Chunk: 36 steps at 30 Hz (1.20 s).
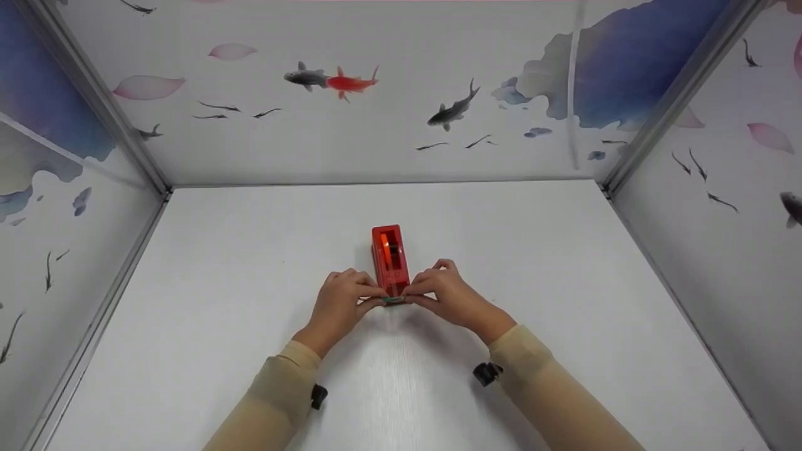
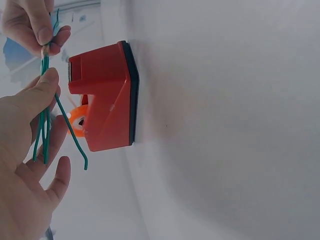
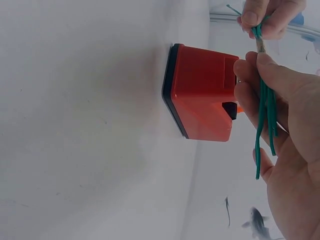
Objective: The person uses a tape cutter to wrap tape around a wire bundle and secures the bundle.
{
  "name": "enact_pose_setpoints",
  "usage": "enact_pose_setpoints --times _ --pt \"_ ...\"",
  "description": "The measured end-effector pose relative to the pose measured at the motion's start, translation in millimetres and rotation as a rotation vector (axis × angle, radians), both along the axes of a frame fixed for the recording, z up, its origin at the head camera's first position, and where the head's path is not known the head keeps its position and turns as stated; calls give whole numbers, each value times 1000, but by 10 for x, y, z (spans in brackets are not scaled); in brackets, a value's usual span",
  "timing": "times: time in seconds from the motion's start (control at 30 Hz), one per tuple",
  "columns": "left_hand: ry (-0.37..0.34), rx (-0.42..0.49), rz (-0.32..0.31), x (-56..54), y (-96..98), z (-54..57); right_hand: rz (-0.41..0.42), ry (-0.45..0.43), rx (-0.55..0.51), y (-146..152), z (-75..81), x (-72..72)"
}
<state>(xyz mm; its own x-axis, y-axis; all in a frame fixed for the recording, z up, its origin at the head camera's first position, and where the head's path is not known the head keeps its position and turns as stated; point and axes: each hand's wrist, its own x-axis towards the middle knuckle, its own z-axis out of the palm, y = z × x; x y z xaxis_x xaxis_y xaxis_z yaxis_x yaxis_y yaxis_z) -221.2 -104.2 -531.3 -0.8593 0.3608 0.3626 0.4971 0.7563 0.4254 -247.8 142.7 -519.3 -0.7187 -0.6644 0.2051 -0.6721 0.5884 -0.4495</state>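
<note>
My left hand (image 1: 341,307) and right hand (image 1: 454,297) pinch a thin bundle of green wires (image 1: 393,300) from either side, between thumbs and fingers. It runs crosswise at the near end of a red tape dispenser (image 1: 390,260). In the left wrist view, loose wire ends (image 2: 44,145) fan out past my left thumb, one bent away from the others. More wire ends (image 3: 270,115) stick out past my right thumb in the right wrist view. Between the hands, a short tan-looking band (image 3: 260,46) wraps the bundle; fingers partly hide it.
The dispenser stands on a white tabletop (image 1: 238,263) and holds an orange roll (image 2: 77,120). White panels with painted fish, such as the back wall (image 1: 388,138), enclose the table on the far side and both flanks.
</note>
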Motion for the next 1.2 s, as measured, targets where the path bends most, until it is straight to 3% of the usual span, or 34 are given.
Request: enact_pose_setpoints --times 0.3,0.67,0.97,1.2 --pt "-60 33 2 -3 10 -9 -6 46 12 -2 -31 40" --pt "-131 2 39 -63 -5 89 -25 109 -7 -8 -43 73" --pt "-314 -43 63 -127 6 189 -29 136 -30 6 -74 86" --pt "-340 -68 37 -151 27 167 -30 148 -48 13 -80 97"
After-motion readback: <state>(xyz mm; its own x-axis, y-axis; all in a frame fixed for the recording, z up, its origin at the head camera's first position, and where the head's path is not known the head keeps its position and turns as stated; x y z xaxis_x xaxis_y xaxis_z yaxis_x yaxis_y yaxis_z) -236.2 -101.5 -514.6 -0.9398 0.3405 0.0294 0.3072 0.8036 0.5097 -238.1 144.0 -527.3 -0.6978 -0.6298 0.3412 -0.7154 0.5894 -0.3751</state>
